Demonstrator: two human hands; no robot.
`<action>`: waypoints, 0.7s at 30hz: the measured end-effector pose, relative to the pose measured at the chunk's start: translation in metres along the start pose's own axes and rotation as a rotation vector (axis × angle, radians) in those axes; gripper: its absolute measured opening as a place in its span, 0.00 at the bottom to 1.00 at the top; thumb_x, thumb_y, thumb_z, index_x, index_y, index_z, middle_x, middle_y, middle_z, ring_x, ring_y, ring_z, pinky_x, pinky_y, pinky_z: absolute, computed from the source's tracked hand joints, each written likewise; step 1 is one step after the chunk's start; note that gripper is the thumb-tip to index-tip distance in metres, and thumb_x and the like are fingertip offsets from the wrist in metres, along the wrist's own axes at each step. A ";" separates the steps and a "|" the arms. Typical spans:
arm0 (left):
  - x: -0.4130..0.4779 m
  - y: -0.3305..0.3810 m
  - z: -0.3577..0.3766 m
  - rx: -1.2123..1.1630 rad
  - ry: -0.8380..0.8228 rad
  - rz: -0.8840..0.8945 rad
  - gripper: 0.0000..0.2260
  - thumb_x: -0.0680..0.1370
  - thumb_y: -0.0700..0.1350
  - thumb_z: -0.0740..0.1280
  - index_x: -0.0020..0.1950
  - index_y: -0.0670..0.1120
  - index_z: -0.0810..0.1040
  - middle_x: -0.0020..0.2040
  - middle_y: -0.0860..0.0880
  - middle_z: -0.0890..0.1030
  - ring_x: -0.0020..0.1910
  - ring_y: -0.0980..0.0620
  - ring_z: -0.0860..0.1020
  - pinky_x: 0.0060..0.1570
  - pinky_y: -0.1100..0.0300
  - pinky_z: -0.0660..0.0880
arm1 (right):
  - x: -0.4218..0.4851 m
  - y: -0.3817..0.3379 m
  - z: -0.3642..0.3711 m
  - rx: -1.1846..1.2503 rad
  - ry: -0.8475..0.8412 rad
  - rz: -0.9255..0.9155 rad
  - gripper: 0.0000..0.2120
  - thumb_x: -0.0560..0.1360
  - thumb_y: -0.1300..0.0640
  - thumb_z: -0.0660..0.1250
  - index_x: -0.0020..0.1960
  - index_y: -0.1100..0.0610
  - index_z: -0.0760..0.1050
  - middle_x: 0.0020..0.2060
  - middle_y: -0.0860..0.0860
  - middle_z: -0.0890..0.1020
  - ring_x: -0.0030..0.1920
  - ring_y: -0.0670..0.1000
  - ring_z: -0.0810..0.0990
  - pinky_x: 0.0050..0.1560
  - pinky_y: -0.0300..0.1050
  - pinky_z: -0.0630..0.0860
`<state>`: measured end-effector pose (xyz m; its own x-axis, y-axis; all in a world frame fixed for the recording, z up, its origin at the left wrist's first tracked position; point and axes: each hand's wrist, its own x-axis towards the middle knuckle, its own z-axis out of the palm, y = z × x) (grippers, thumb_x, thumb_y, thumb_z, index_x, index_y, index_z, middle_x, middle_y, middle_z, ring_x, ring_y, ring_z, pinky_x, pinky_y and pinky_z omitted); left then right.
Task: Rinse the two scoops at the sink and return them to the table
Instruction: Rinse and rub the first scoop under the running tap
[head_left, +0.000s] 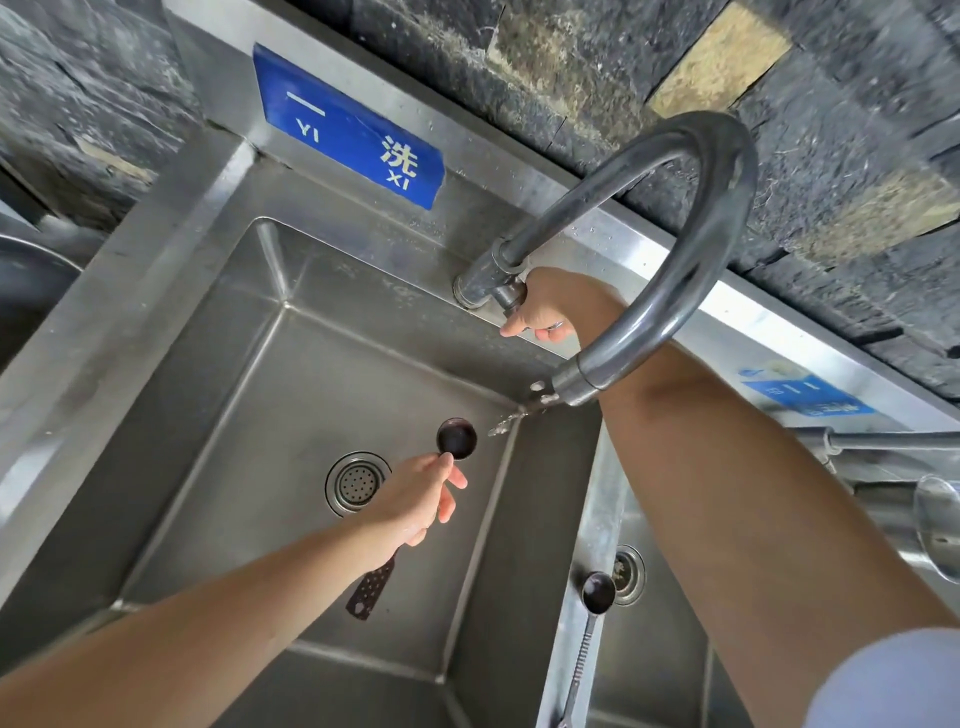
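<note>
A dark scoop (456, 439) is held over the steel sink basin (218, 415) at the centre of the frame, its handle pinched in the closed fingers of the left hand (421, 496); the perforated handle end sticks out below the wrist. Its bowl sits just left of a thin trickle of water (506, 423) leaving the curved grey faucet (691, 249). The round drain strainer (357, 483) is seen at the basin floor. The right hand (543, 312) is curled around the tap handle at the faucet base. A second scoop (597, 590) lies on the divider at lower right, beside a second basin (654, 649).
</note>
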<state>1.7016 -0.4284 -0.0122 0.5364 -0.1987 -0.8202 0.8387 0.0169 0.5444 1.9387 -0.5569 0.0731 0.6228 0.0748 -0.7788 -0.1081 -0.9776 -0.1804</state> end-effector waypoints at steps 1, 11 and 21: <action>0.000 0.001 0.000 0.003 0.002 0.002 0.18 0.84 0.51 0.54 0.50 0.42 0.78 0.24 0.49 0.71 0.19 0.54 0.59 0.21 0.66 0.54 | -0.001 -0.001 -0.001 -0.041 0.018 -0.018 0.15 0.77 0.63 0.68 0.34 0.56 0.69 0.30 0.48 0.71 0.19 0.40 0.73 0.17 0.26 0.64; 0.000 -0.001 -0.006 -0.002 0.032 0.012 0.17 0.85 0.50 0.53 0.46 0.42 0.76 0.25 0.48 0.70 0.21 0.53 0.58 0.23 0.66 0.53 | 0.019 0.013 0.011 -0.128 0.185 -0.013 0.16 0.60 0.45 0.77 0.32 0.49 0.71 0.29 0.46 0.76 0.28 0.46 0.73 0.26 0.40 0.66; -0.006 0.000 -0.007 0.020 0.053 0.022 0.17 0.85 0.50 0.54 0.46 0.42 0.76 0.26 0.48 0.70 0.22 0.53 0.58 0.23 0.66 0.53 | 0.023 0.024 0.015 0.053 0.188 -0.022 0.05 0.78 0.62 0.67 0.49 0.62 0.71 0.39 0.55 0.74 0.30 0.45 0.68 0.21 0.31 0.66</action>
<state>1.6987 -0.4204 -0.0088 0.5593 -0.1467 -0.8159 0.8249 0.0008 0.5653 1.9386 -0.5756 0.0421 0.7587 0.0529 -0.6493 -0.1303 -0.9642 -0.2309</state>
